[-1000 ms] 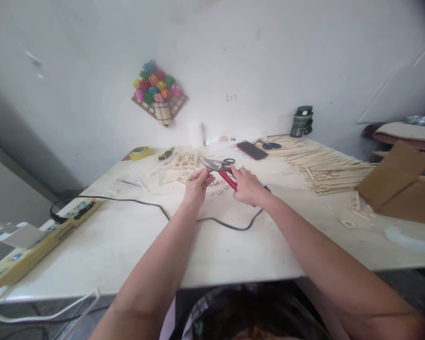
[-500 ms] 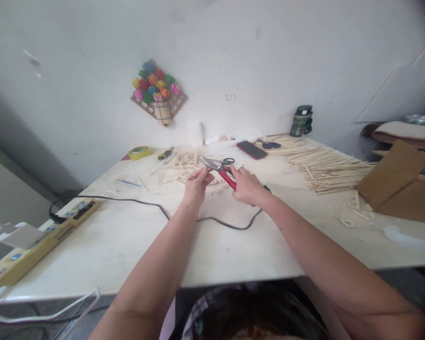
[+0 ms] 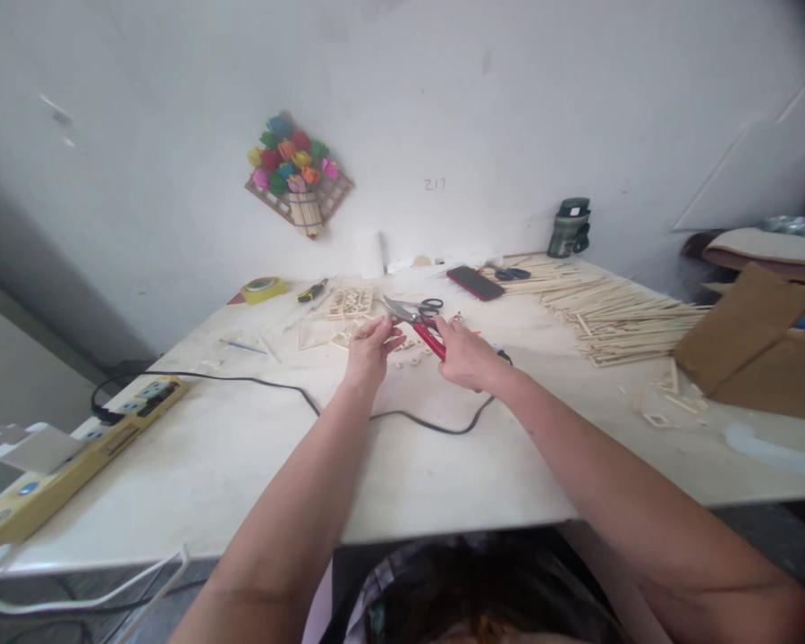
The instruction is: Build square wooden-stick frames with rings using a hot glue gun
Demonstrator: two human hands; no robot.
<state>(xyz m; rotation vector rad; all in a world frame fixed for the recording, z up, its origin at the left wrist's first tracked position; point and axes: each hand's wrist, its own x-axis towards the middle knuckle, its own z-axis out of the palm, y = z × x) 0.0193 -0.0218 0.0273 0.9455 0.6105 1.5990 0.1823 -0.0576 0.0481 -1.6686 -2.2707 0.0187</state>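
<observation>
My right hand (image 3: 466, 353) is wrapped round the red handles of the pruning shears (image 3: 429, 339), whose metal blades point up and left toward my left hand. My left hand (image 3: 370, 351) has its thumb and fingertips pinched together at the blades; whatever is between them is too small to make out. Small cut wooden pieces (image 3: 412, 360) lie on the table below the shears. Behind my left hand is a lattice of light wooden sticks (image 3: 351, 302). Dark-handled scissors (image 3: 431, 305) lie just beyond the shears.
Long thin sticks (image 3: 627, 317) spread across the right, beside a cardboard box (image 3: 744, 344). A phone (image 3: 475, 283), a green flask (image 3: 570, 228), yellow tape (image 3: 263, 289) and a cutter (image 3: 312, 291) stand or lie at the back. A black cable (image 3: 241, 379) runs from a power strip (image 3: 80, 465).
Both hands stay in nearly the same place. The fingers of my right hand have shifted slightly on the shears' handles, and the whole view has moved a little.
</observation>
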